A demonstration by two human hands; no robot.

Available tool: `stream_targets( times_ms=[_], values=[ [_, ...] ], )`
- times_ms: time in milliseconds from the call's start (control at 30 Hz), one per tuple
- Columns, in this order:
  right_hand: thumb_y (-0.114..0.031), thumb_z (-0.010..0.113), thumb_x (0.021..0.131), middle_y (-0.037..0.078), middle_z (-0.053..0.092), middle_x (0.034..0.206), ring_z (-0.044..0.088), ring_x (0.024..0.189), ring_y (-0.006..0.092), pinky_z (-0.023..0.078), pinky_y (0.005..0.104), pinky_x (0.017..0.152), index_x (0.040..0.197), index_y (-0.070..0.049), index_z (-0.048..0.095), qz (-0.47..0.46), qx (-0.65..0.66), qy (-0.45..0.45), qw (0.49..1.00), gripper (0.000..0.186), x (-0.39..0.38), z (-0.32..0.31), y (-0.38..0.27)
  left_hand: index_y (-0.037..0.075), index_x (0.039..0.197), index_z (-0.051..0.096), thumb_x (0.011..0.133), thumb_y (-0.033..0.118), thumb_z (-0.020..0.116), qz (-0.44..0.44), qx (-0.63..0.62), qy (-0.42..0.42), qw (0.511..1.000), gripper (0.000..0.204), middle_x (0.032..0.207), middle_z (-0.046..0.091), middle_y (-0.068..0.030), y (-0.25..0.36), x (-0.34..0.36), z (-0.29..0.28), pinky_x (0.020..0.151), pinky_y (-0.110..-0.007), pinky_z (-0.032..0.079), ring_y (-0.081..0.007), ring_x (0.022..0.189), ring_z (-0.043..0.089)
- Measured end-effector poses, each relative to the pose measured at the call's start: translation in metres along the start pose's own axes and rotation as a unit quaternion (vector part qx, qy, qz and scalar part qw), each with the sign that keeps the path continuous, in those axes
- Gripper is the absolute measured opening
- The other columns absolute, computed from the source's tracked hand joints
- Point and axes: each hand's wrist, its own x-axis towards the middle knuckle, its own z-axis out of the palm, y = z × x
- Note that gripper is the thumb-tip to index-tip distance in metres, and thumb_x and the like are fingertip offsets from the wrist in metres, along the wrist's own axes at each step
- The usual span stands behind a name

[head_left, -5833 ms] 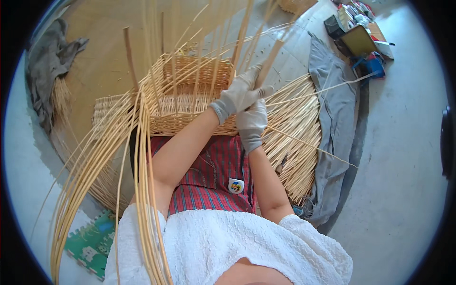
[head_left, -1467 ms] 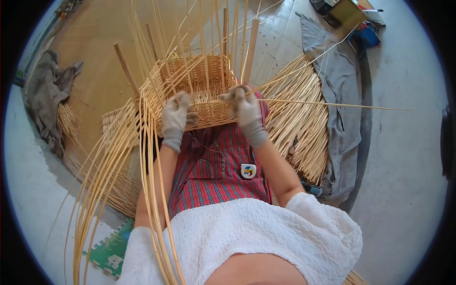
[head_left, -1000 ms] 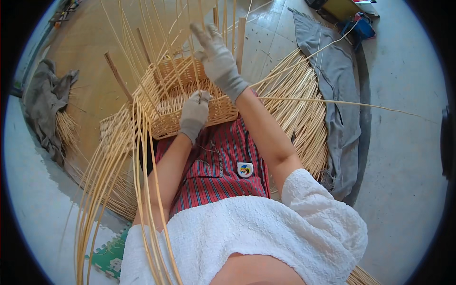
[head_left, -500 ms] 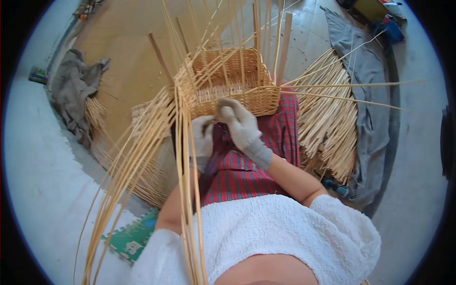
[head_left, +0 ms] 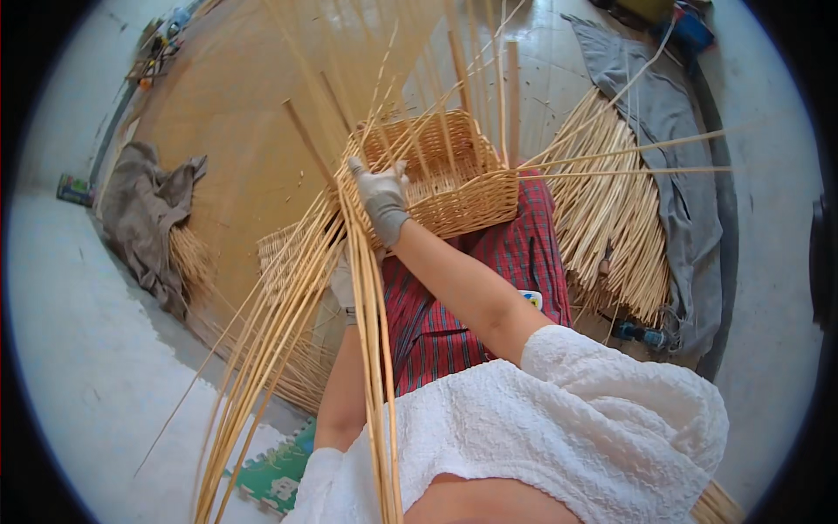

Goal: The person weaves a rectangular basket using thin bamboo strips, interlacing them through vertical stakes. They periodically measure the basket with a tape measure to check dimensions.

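A partly woven wicker basket (head_left: pixel 476 203) rests on my lap, tilted, with upright stakes standing from its rim. My right hand (head_left: pixel 381 194), in a pale glove with a grey cuff, grips the basket's near left corner, fingers bent over the rim among the willow rods. Below that corner is my left hand (head_left: pixel 342 278), gloved too; hanging rods cover most of it and its fingers are hidden. A long bundle of willow rods (head_left: pixel 288 336) fans from the corner down to the lower left. Several loose rods stick out to the right from the basket's right end.
A thick pile of cut rods (head_left: pixel 615 218) lies at the right on a grey cloth (head_left: pixel 690 236). Another grey cloth (head_left: pixel 144 201) is heaped at the left, beside thinner rods. A flat woven piece (head_left: pixel 284 258) lies left of the basket. Green foam matting (head_left: pixel 279 472) shows low left.
My right hand has moved left and up from the basket's near side onto its left corner. My left hand has dropped lower behind the rods. The basket sits a little lower in view.
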Motion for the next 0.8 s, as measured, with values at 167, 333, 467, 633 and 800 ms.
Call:
stream_targets(
  times_ms=[167,333,467,633,800],
  values=[
    [-0.026,0.065,0.097,0.027,0.038,0.158,0.048,0.139,0.0411,0.038,0.0452,0.115,0.158,0.002,0.028,-0.412,-0.090,0.050,0.905,0.076,-0.057,-0.034,0.059,0.000,0.136,0.056,0.085,0.046,0.077,-0.091,-0.169,0.081,0.978,0.072,0.119,0.066,-0.0198,-0.009,-0.005,0.015,0.094,-0.044,0.052,-0.0368,0.109,0.065],
    [0.001,0.067,0.085,0.025,0.051,0.146,0.055,0.131,0.0414,0.049,0.0433,0.107,0.147,-0.001,0.047,-0.571,-0.117,-0.076,0.809,0.066,-0.126,-0.090,0.110,-0.003,0.138,0.051,0.085,0.050,0.076,-0.147,-0.117,0.077,0.979,0.078,0.111,0.063,-0.0187,0.022,0.008,0.018,0.090,-0.043,0.053,-0.0347,0.102,0.064],
    [-0.002,0.071,0.083,0.020,0.058,0.140,0.058,0.126,0.0392,0.051,0.0442,0.104,0.138,-0.006,0.057,-0.539,-0.029,-0.244,0.806,0.058,-0.151,-0.074,0.106,-0.003,0.142,0.046,0.087,0.044,0.076,-0.098,-0.265,0.076,0.956,0.078,0.102,0.061,-0.0138,0.034,0.008,-0.012,0.089,-0.043,0.053,-0.0298,0.093,0.062],
    [-0.022,0.066,0.091,0.013,0.059,0.138,0.057,0.128,0.0320,0.047,0.0482,0.109,0.142,-0.016,0.057,-0.725,-0.076,-0.262,0.632,0.052,-0.166,-0.063,0.068,-0.003,0.147,0.040,0.090,0.037,0.076,0.037,-0.308,0.047,0.949,0.078,0.090,0.059,-0.0076,0.093,-0.011,-0.087,0.088,-0.042,0.053,-0.0236,0.083,0.060],
    [-0.035,0.064,0.090,0.001,0.067,0.083,0.069,0.086,0.0247,0.057,0.0402,0.080,0.127,-0.018,0.064,-0.786,-0.083,-0.307,0.531,0.040,-0.117,-0.117,0.095,-0.004,0.152,0.034,0.092,0.030,0.076,0.199,-0.266,0.077,0.940,0.080,0.078,0.056,-0.0015,0.139,-0.001,-0.107,0.087,-0.041,0.053,-0.0174,0.073,0.058]
  ],
)
